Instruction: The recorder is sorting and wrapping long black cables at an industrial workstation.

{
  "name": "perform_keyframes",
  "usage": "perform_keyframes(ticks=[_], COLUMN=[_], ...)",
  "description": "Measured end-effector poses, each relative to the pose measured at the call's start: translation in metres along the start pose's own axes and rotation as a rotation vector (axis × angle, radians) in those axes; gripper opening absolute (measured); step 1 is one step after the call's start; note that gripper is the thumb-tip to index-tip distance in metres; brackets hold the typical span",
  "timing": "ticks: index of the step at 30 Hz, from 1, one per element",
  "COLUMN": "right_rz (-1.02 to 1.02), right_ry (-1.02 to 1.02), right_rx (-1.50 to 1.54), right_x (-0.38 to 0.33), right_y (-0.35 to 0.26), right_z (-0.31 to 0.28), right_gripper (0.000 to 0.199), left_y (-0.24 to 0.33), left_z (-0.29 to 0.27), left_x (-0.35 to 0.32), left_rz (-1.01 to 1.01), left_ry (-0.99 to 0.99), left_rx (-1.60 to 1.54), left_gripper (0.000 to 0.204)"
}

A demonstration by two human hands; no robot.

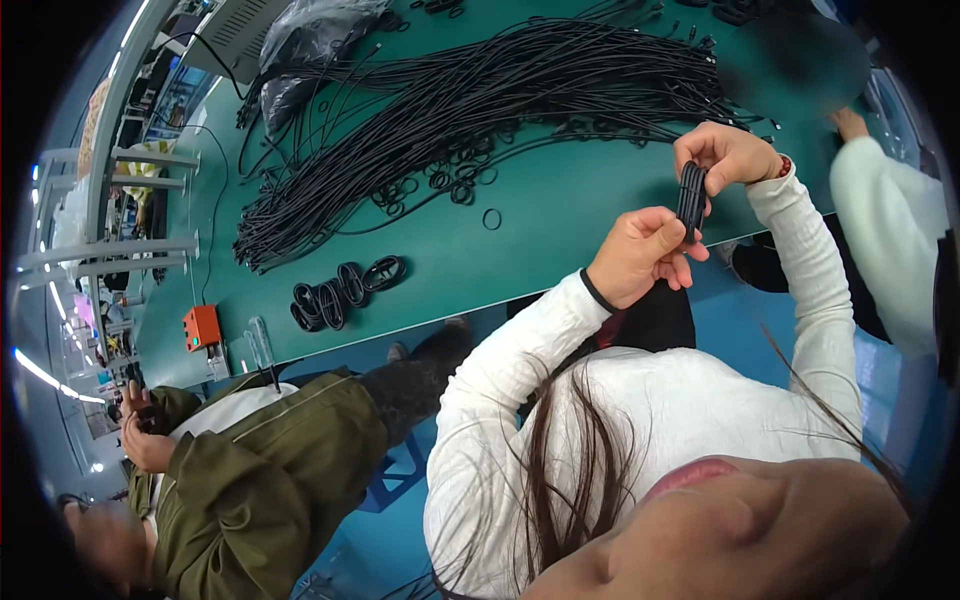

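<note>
A black cable (690,200), wound into a flat, narrow coil, is held upright between my two hands over the table's near edge. My left hand (636,256) grips its lower end between thumb and fingers. The upper end is pinched by my right hand (728,155), thumb on the near side. Behind them a large heap of long, straight black cables (480,95) lies across the green table (450,250). Several small black rings (440,180) are scattered along the heap's near side, and a single ring (491,219) lies apart.
Several coiled cables (345,288) rest near the front edge, left of me. An orange box (202,328) stands at the table's left corner, a clear plastic bag (305,50) at the back. A person in a green jacket (270,480) is at left, another's white sleeve (880,215) at right.
</note>
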State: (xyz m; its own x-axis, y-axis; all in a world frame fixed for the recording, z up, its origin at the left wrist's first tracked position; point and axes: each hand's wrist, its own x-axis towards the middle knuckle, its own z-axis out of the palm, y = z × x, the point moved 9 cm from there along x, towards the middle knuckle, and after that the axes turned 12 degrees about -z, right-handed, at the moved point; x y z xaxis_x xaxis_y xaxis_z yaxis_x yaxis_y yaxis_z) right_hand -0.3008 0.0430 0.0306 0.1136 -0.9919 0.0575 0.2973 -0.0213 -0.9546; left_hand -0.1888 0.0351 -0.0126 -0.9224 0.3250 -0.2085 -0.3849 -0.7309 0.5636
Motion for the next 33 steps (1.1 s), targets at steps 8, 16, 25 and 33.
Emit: perform_keyframes(ticks=[8, 16, 25, 33], right_rz=[-0.039, -0.477, -0.281, -0.162], right_ry=[0.196, 1.079, 0.417, 0.355], right_rx=[-0.114, -0.504, -1.73, -1.78], right_x=[0.009, 0.025, 0.234, 0.263], right_y=[-0.017, -0.077, 0.001, -0.024], right_z=[-0.027, -0.084, -0.015, -0.021], right_gripper=[0.027, 0.033, 0.01, 0.006], left_y=[0.033, 0.04, 0.037, 0.039], left_z=[-0.001, -0.056, -0.075, -0.102], left_x=[-0.014, -0.083, -0.144, -0.185], left_rz=[0.038, 0.225, 0.334, 0.394], left_ry=[0.117, 0.41, 0.65, 0.757], left_rx=[-0.013, 0.114, 0.343, 0.317], left_gripper=[0.031, 0.03, 0.025, 0.023])
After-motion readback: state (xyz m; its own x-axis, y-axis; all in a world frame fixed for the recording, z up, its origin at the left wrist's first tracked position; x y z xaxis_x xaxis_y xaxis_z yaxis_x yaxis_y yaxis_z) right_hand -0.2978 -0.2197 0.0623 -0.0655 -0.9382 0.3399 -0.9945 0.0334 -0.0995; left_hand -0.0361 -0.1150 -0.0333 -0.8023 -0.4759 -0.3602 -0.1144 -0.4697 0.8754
